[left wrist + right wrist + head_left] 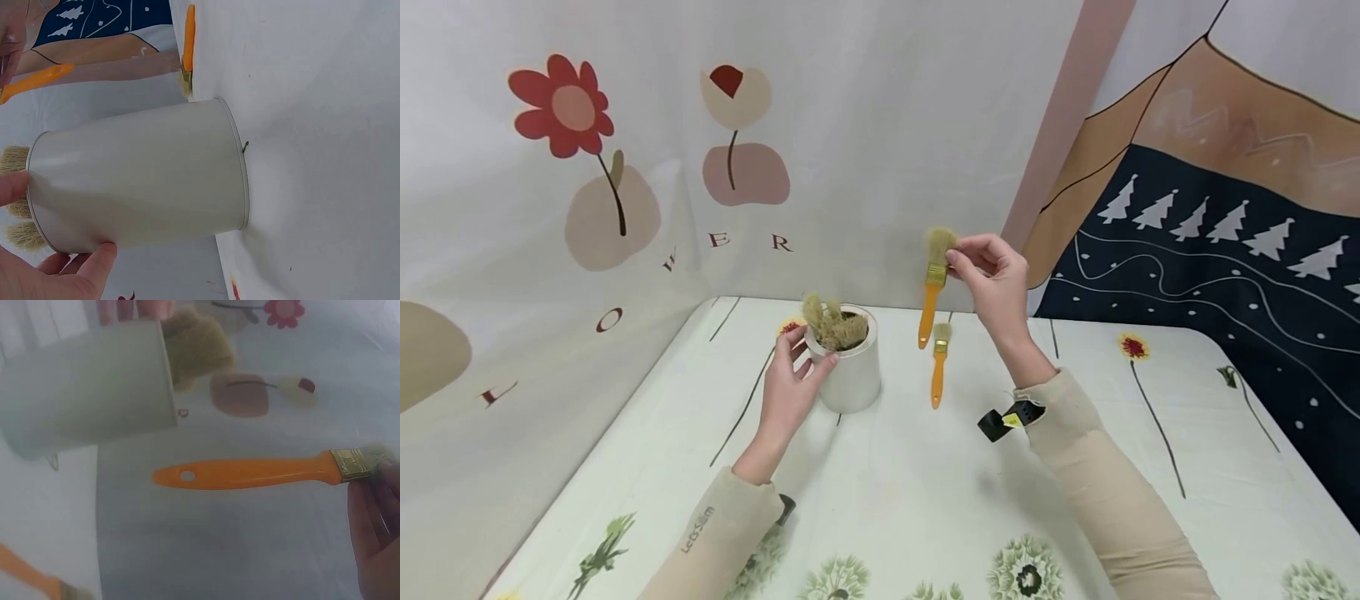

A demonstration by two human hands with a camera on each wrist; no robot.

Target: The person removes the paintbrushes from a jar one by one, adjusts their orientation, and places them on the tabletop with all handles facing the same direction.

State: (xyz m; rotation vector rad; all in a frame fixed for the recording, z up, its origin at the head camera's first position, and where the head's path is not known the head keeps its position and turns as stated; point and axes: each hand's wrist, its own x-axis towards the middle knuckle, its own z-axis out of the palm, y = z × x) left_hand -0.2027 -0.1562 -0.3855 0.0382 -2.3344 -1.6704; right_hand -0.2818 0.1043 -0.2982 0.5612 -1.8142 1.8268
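In the head view a white cylindrical container [856, 379] stands upright on the table, with several brush heads [837, 327] showing bristles-up at its mouth. Their handles are hidden inside. My left hand [788, 385] holds the container near its rim, fingers and thumb spread around the side. My right hand [996, 279] pinches a paintbrush [929, 310] by its bristles, so the orange handle hangs down, to the right of the container and above it. A second, smaller paintbrush [938, 379] with an orange handle lies on the table beneath, bristles pointing away from me.
The table [917, 475] wears a white cloth printed with flowers. Behind it hangs a pale curtain [880, 150] with flower shapes, and at the right a dark blue cloth [1210, 275] with white trees. A black wrist device [1011, 419] sits by my right sleeve.
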